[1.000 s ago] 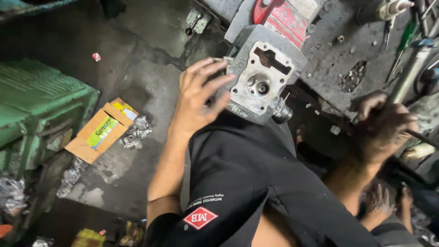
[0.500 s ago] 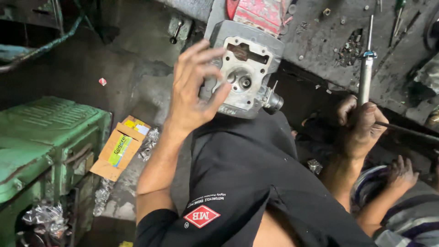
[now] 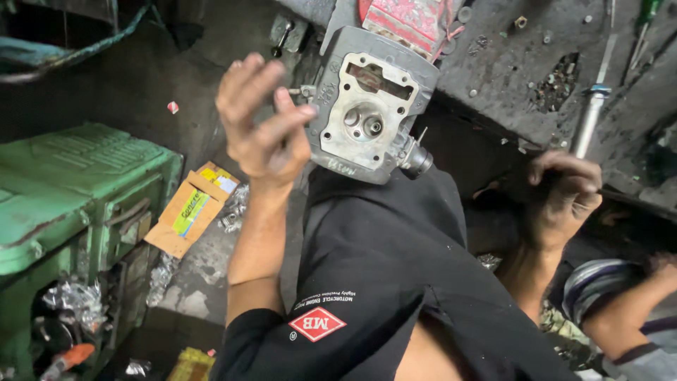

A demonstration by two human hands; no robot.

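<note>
Grey cast metal fills the middle of the head view: a cylinder head [image 3: 370, 106] rests on my lap, on the black cloth of my shirt [image 3: 381, 268], its machined face turned up at me, with a rectangular opening near the top and round ports below. My left hand [image 3: 262, 123] is just beside its left edge, fingers spread apart and curled in the air; I cannot tell whether the fingertips touch the casting, and nothing is clasped in that hand. A dark stub [image 3: 416, 161] juts from the lower right corner of the head.

My right hand [image 3: 564, 194] is well apart from it, off to the right, closed around the lower end of a long metal rod tool [image 3: 591, 113] that rises toward the grimy workbench [image 3: 508, 85]. Small nuts and metal scraps [image 3: 557, 85] lie scattered on that bench. A red block [image 3: 412, 20] sits just behind the cylinder head's top edge.

On the left stands a green metal box [image 3: 70, 190]. Between it and my arm a flattened cardboard carton [image 3: 190, 210] lies on the stained floor, with crumpled foil [image 3: 233, 215] touching it. Another person's arm in a striped sleeve [image 3: 599, 282] reaches in at the lower right, under my right wrist.
</note>
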